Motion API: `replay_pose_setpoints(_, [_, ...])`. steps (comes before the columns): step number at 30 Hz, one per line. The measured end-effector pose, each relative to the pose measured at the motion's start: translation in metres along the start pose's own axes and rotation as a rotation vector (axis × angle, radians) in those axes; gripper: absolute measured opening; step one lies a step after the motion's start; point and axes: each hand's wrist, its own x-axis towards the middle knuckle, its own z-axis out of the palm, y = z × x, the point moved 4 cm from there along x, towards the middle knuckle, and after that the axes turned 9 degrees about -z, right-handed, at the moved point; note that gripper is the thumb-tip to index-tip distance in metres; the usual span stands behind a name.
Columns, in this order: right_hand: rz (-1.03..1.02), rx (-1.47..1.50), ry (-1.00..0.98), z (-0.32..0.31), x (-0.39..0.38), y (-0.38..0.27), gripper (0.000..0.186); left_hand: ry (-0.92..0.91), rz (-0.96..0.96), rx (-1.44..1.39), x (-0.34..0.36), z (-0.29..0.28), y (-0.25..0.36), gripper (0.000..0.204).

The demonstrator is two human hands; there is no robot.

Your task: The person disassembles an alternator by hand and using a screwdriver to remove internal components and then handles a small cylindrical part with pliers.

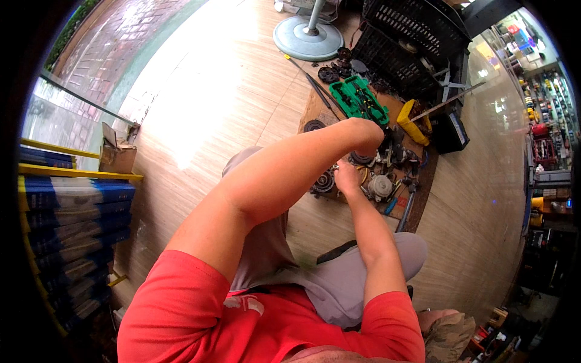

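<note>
My left hand [367,137] reaches across to the far side of the loose machine parts, bent down at the wrist so that its fingers are hidden. Nearer to me, my right hand [347,176] is closed, with a bit of metal showing at its fingertips; what it grips is too small to name. Beside it lies a round, ringed metal part [323,182]. A silvery round motor-like part [380,187] sits to its right. Beyond my left hand, an open green tool case [360,100] holds dark tools. A blue-handled tool [391,206] lies near the cardboard's close edge.
Cardboard [311,113] lies under the parts. Behind stand black plastic crates [411,36] and a round grey stand base [308,37]. A yellow container [414,123] and a black box [450,130] are at right. Blue boxes [75,209] are stacked on the left.
</note>
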Motion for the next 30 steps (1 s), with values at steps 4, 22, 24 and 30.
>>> replay_pose_setpoints(4, [0.001, -0.011, 0.018, 0.001, 0.001, 0.003, 0.012, 0.002, -0.011, -0.015, -0.001, -0.002, 0.002, 0.036])
replay_pose_setpoints(22, [0.003, 0.001, 0.01, -0.004, 0.001, -0.002, 0.012, 0.039, 0.028, -0.004, 0.001, 0.001, 0.001, 0.036])
replay_pose_setpoints(24, [-0.001, -0.003, 0.014, -0.001, 0.002, 0.0, 0.013, 0.034, 0.026, -0.008, 0.001, 0.0, 0.001, 0.036])
replay_pose_setpoints(30, [0.007, -0.053, -0.017, 0.004, 0.002, 0.001, 0.015, 0.04, 0.023, -0.016, 0.004, 0.003, -0.002, 0.035])
